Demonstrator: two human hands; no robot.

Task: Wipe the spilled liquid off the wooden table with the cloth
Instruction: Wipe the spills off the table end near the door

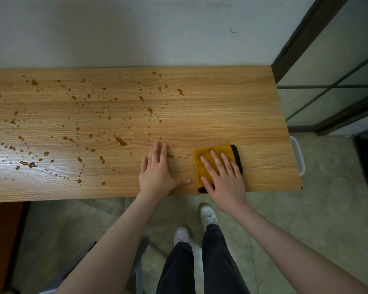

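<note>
Cloth, yellow and folded, lies near the wooden table front-right edge under my right hand, fingers flat. My left hand rests flat beside it; brown droplets spread left.

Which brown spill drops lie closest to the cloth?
The few small drops between the left hand and the yellow cloth, just off its left edge; the rest lie farther left.

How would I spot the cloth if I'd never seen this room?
Find the long wooden table against the wall. Near its front right corner, under the right hand, lies the cloth: a folded mustard-yellow square edged in black, the only fabric there.
</note>
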